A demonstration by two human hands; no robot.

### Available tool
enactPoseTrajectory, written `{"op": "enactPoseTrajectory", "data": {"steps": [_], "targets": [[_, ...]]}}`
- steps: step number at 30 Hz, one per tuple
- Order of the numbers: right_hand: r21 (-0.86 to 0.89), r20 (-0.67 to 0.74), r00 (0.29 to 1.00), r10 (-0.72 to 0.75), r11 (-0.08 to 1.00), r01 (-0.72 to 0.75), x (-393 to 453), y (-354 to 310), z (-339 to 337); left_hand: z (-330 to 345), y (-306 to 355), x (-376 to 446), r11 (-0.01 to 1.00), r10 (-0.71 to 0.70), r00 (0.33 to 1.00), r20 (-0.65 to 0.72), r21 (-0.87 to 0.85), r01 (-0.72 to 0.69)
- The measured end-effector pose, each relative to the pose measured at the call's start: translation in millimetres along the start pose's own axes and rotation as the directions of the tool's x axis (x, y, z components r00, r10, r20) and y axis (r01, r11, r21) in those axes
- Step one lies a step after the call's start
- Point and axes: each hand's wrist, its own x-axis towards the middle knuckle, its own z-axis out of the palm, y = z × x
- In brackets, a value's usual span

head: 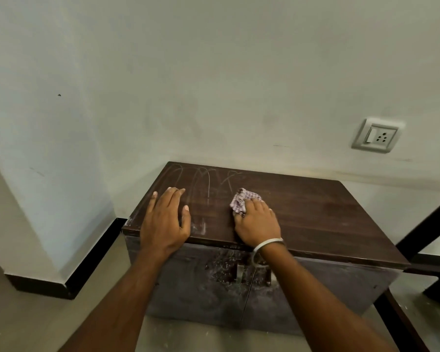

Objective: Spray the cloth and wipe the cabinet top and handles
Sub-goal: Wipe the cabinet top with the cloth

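Note:
A low dark-brown wooden cabinet (323, 214) stands against the wall, its top showing pale curved wipe streaks at the back left. My right hand (257, 222) presses a crumpled pink-and-white checked cloth (241, 199) onto the middle of the top. My left hand (167, 219) lies flat, fingers spread, on the top's front left part, holding nothing. Two metal door handles (240, 271) sit on the dusty front below my right wrist, partly hidden by it. No spray bottle is in view.
A white wall with a switch-and-socket plate (376, 135) rises behind the cabinet. A wall pillar with black skirting (69, 285) juts out at left. A dark chair frame (427, 224) stands close at the right. The floor is grey tile.

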Motion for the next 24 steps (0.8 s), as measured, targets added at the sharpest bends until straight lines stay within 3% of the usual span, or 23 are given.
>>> {"op": "enactPoseTrajectory", "data": {"steps": [3, 7, 16, 20, 24], "targets": [[-0.028, 0.014, 0.995, 0.101, 0.994, -0.101, 10, 30, -9, 0, 0, 0, 1.000, 0.009, 1.000, -0.004, -0.002, -0.009], [-0.050, 0.005, 0.990, 0.138, 0.989, -0.138, 16, 22, -4, 1, 0, 0, 1.000, 0.015, 1.000, -0.009, 0.011, -0.015], [0.013, 0.019, 0.986, -0.167, 0.986, 0.166, 32, -82, 32, 3, -1, 1, 1.000, 0.006, 1.000, -0.006, 0.020, -0.006], [0.025, 0.017, 0.983, -0.181, 0.983, 0.181, 39, -66, 31, 3, -2, 1, 1.000, 0.005, 1.000, -0.012, 0.009, -0.005], [-0.018, 0.003, 0.999, -0.050, 0.999, 0.050, 55, -15, 15, 2, -2, 0, 1.000, -0.004, 1.000, -0.007, -0.007, 0.004]]}}
